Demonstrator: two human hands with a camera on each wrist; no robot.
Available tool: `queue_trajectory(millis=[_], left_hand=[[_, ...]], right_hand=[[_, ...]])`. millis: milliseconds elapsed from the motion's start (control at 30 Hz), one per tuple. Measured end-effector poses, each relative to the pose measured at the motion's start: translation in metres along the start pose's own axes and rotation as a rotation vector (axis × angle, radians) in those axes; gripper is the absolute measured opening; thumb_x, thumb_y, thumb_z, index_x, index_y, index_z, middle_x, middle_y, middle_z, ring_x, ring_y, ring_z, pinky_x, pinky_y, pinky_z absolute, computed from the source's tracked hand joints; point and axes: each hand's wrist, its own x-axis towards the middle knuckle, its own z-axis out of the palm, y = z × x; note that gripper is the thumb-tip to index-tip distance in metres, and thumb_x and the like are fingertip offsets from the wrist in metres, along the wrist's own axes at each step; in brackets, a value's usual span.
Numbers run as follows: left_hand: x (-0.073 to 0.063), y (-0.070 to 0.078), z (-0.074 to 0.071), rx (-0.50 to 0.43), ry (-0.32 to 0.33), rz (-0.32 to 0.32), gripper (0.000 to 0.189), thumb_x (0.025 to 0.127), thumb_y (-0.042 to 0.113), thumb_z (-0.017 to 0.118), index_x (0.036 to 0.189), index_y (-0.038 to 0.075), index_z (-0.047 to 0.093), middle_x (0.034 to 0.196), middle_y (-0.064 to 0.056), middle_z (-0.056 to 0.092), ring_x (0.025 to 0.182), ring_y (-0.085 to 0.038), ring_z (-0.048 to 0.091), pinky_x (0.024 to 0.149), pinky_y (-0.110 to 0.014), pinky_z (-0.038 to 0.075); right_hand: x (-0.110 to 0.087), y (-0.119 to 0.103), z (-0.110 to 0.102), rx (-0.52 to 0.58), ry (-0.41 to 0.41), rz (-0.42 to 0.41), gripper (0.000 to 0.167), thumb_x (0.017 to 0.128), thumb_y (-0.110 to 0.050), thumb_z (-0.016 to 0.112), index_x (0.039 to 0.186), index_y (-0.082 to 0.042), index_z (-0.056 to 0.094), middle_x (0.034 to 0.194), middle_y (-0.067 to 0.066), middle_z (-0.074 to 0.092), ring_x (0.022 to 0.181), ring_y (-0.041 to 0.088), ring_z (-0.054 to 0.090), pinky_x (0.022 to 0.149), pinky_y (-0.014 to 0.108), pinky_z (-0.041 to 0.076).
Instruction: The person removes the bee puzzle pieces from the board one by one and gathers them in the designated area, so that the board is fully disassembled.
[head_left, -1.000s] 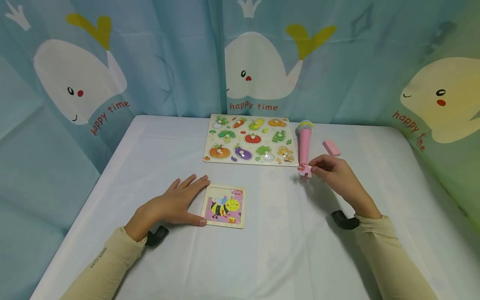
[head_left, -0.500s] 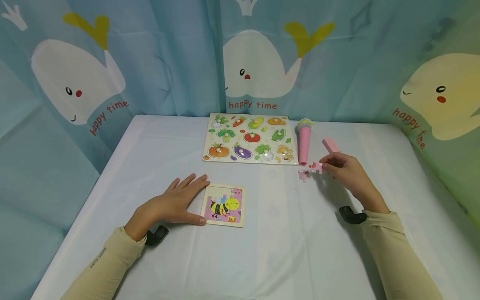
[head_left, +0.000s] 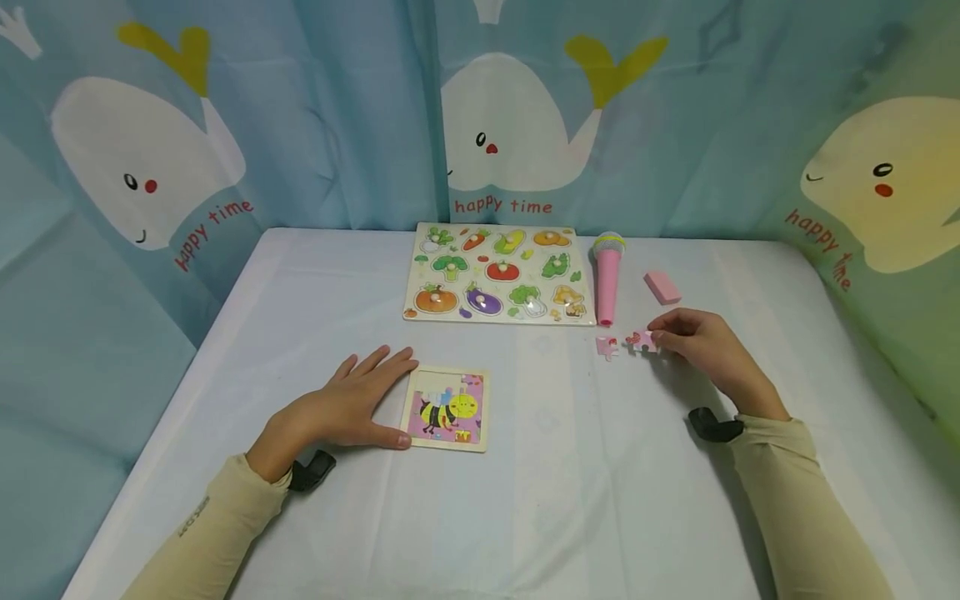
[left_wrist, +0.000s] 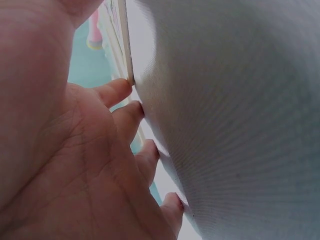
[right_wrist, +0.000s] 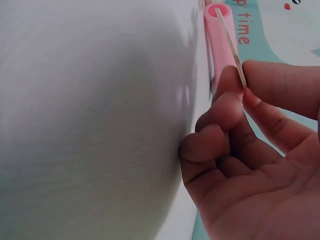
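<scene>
My left hand (head_left: 348, 408) rests on the table with fingers spread, forefinger and thumb touching the left edge of a small wooden puzzle frame (head_left: 486, 417). Inside that frame a bee picture (head_left: 448, 412) is pieced together on pink, with bare wood showing at its upper left. My right hand (head_left: 701, 350) pinches a pink jigsaw piece (head_left: 641, 341) between thumb and forefinger. In the right wrist view the piece (right_wrist: 230, 42) appears edge-on as a thin strip, its other fingers curled below. Another pink jigsaw piece (head_left: 607, 347) lies on the table just left of the held one.
A vegetable knob puzzle board (head_left: 468, 283) lies at the back middle of the table. Beside it is a pink toy microphone (head_left: 607, 283), and farther right a pink block (head_left: 662, 287). A whale-print curtain (head_left: 360, 125) hangs around the back and sides.
My right hand has moved right with the pinched jigsaw piece, uncovering the second piece on the table. The left hand stays at the puzzle frame.
</scene>
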Motion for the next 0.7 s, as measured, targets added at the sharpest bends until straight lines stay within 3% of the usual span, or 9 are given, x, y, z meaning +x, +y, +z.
queue_trajectory(millis=[300,700], left_hand=[[0.0,0.0001,-0.0006,0.006,0.001,-0.002,0.111,0.086,0.054,0.088,0.169,0.011,0.029,0.177,-0.012,0.022,0.163,-0.039,0.009,0.127,-0.067,0.002],[-0.0002,0.0002,-0.0007,0.002,0.002,0.002,0.111,0.086,0.054,0.087,0.17,0.011,0.028,0.177,-0.012,0.022,0.163,-0.039,0.009,0.127,-0.067,0.002]], right_hand=[[0.0019,0.0013,0.0017,-0.028,-0.016,-0.013,0.032,0.106,-0.02,0.069,0.124,0.006,0.068,0.1,0.011,0.068,0.085,0.02,0.056,0.068,0.026,0.048],[0.0028,-0.0002,0.0041,-0.085,-0.009,-0.002,0.031,0.107,-0.021,0.067,0.123,0.005,0.068,0.101,0.012,0.066,0.09,0.027,0.053,0.069,0.028,0.046]])
